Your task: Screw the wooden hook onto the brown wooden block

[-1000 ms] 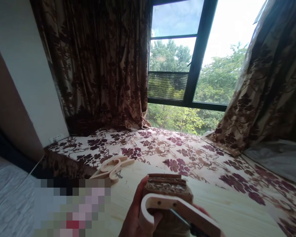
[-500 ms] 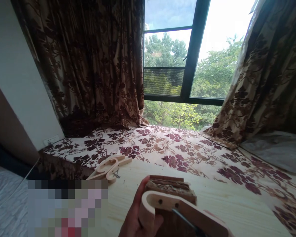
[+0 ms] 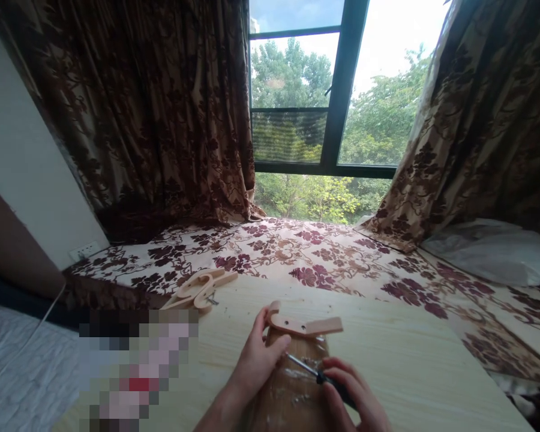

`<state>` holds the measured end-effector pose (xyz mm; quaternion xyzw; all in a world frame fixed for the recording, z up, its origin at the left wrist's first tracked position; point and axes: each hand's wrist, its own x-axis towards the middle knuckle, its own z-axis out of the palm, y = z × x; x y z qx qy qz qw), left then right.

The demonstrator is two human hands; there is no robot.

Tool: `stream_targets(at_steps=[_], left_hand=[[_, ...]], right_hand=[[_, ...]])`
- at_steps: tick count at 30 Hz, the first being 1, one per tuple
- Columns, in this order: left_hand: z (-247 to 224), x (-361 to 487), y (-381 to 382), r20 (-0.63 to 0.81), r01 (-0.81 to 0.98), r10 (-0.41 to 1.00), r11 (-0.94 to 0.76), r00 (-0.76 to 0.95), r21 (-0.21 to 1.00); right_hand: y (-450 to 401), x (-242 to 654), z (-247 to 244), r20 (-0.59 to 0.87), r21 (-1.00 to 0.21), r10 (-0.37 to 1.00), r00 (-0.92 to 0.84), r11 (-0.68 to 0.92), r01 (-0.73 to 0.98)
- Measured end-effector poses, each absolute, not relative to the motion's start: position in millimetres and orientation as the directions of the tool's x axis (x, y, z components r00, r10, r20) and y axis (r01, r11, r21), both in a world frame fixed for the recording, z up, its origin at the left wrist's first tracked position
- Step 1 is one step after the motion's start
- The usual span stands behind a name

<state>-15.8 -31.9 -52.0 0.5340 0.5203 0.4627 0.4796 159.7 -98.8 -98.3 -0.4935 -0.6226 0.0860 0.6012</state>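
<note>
My left hand [image 3: 258, 354] grips the curled end of a pale wooden hook [image 3: 326, 326], thumb in front and fingers behind. Two dark holes show in the hook's flat face. It is held at the far end of a brown block [image 3: 288, 399] with shiny clear wrapping, on which several small metal screws [image 3: 302, 398] lie. In my right hand [image 3: 357, 390] is a screwdriver [image 3: 318, 375] with a dark handle. Its shaft points up and left, the tip close to my left thumb and apart from the holes.
More curved wooden pieces [image 3: 202, 291] lie at the far left of the pale wooden board [image 3: 414, 360], with small metal bits beside them. Behind it spreads a floral cloth [image 3: 315, 246] below the window. A clear plastic bag [image 3: 495, 252] rests at the right. A blurred patch covers the lower left.
The wooden hook has gone down and away from the camera, onto the block's far end. The screwdriver shaft, earlier across the hook by a hole, is now below it. My right hand has come into clear view.
</note>
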Motion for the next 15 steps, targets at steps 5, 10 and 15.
stream_targets(at_steps=[5, 10, 15], left_hand=[[-51.3, -5.6, -28.5, 0.08, 0.06, 0.997, -0.08, 0.003, 0.995], [-56.9, -6.0, -29.8, 0.074, 0.008, 0.997, -0.075, 0.028, 0.997], [-64.0, -8.1, -29.6, 0.016, -0.029, 0.999, -0.015, 0.035, 0.999]], right_hand=[[-103.2, 158.6, -95.4, 0.673, -0.672, 0.719, 0.174, 0.496, 0.55], [-105.7, 157.6, -95.5, 0.677, -0.668, 0.716, 0.171, 0.501, 0.551], [-104.9, 158.0, -101.8, 0.684, -0.656, 0.703, 0.196, 0.475, 0.587]])
